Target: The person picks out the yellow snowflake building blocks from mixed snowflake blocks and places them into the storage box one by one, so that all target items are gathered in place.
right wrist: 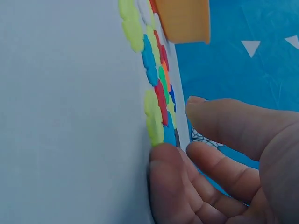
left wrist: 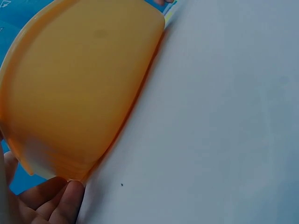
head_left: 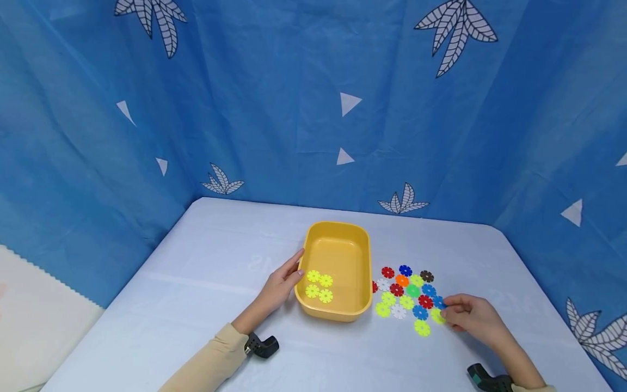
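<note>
A yellow plastic tub (head_left: 338, 313) stands on the table, with several yellow-green snowflake discs (head_left: 312, 291) lying flat in its near left part. My left hand (head_left: 275, 289) grips the tub's left side, thumb at the rim; in the left wrist view its fingers (left wrist: 70, 200) meet the tub's end. To the right of the tub spreads a single-layer group of snowflake discs in several colours. My right hand (head_left: 472, 316) is at that group's right edge, fingertips by a blue disc (head_left: 438, 302) and a yellow-green disc (head_left: 437, 316). In the right wrist view, thumb and fingers stand apart with nothing between them.
Red (head_left: 397, 289), white (head_left: 398, 311), green (head_left: 413, 291), orange (head_left: 402, 280) and brown (head_left: 427, 276) discs lie close together. One yellow-green disc (head_left: 422, 328) sits nearest the front. A white cloth covers the table (head_left: 343, 359); a blue patterned curtain (head_left: 294, 109) hangs behind.
</note>
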Available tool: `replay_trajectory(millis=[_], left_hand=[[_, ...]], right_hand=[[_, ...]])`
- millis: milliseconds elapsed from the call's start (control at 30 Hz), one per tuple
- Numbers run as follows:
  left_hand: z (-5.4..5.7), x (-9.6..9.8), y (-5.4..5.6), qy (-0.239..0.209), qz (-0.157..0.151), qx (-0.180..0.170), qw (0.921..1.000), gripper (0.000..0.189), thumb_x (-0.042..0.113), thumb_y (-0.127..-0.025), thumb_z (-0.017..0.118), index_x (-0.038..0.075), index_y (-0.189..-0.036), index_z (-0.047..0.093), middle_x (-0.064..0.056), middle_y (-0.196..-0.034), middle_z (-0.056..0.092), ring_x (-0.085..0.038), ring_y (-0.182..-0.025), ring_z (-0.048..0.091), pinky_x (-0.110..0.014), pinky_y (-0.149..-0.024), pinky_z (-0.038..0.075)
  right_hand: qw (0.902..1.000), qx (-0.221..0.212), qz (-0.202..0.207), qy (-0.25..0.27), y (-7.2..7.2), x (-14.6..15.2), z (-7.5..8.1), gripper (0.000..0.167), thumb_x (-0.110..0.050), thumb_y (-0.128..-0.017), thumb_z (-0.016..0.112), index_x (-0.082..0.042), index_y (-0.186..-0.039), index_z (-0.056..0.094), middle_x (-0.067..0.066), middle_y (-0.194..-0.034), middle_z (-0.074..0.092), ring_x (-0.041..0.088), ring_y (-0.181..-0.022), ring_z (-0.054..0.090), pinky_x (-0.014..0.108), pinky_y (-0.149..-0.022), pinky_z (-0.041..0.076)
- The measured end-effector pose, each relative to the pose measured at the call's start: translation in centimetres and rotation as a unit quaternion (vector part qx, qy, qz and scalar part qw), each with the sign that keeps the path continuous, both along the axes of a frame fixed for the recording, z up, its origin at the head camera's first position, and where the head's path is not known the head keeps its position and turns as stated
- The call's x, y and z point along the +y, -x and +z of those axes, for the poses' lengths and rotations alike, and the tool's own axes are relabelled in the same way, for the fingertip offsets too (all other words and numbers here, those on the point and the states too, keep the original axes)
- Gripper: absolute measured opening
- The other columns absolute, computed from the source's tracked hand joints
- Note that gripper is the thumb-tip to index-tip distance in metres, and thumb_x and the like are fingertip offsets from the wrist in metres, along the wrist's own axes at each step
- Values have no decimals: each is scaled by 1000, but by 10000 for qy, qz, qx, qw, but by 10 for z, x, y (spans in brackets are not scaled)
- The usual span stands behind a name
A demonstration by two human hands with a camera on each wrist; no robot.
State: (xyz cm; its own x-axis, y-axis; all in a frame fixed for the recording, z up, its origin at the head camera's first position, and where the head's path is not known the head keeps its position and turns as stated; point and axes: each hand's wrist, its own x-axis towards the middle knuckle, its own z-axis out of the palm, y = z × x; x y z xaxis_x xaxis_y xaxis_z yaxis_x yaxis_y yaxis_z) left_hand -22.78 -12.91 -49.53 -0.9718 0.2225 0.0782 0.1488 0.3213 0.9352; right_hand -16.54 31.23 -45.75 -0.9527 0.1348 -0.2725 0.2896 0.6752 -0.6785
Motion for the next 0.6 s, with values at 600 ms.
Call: replay_trajectory(millis=[600], left_hand=[[-2, -1, 2, -107, -23, 49, 9999, 55, 27, -105, 57, 28, -158, 41, -7, -161, 44, -33, -144, 49, -50, -116, 45]], right_hand=[[9942, 345, 200, -998, 1, -19, -6, 46, -16, -78, 87, 3, -114, 66, 7, -90, 61, 21, -82, 51, 22, -60, 45]])
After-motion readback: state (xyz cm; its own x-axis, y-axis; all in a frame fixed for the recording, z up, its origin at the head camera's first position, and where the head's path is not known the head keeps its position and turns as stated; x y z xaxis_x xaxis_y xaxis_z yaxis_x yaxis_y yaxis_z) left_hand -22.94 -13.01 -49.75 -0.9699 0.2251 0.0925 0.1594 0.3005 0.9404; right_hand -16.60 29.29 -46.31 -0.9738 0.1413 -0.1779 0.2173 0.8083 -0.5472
